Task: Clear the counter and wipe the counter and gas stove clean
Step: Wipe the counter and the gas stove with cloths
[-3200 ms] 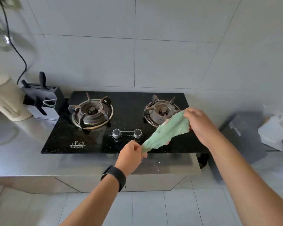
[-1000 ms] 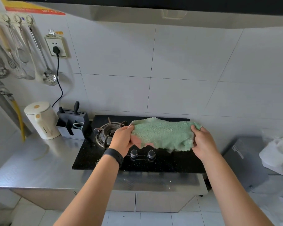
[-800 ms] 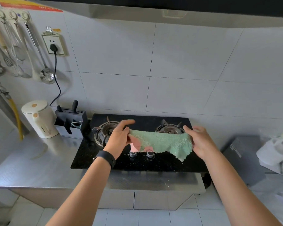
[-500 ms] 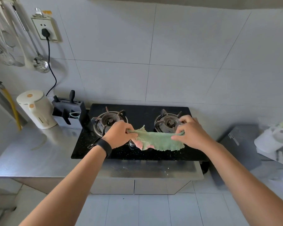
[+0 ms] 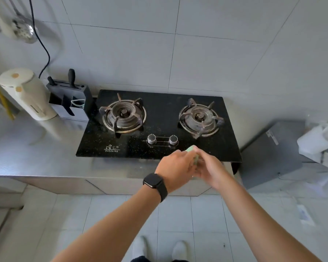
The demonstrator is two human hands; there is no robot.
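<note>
My left hand (image 5: 175, 166) and my right hand (image 5: 209, 168) are pressed together over the front edge of the black gas stove (image 5: 159, 108), right of its two knobs (image 5: 162, 139). Between them they hold a green cloth (image 5: 192, 150), folded small; only a strip of it shows between the hands. The stove's glass top is speckled with crumbs. It sits on a steel counter (image 5: 32, 157). The left burner (image 5: 123, 115) and the right burner (image 5: 200, 118) are bare.
A cream kettle (image 5: 25, 93) and a grey knife block (image 5: 70, 100) stand on the counter left of the stove. A grey box (image 5: 273, 146) and white bags (image 5: 318, 142) lie at the right. A ladle (image 5: 22, 30) hangs on the wall.
The cloth was stretched wide between my hands; my hands have come together and folded it small. The view has tilted down toward the stove and floor.
</note>
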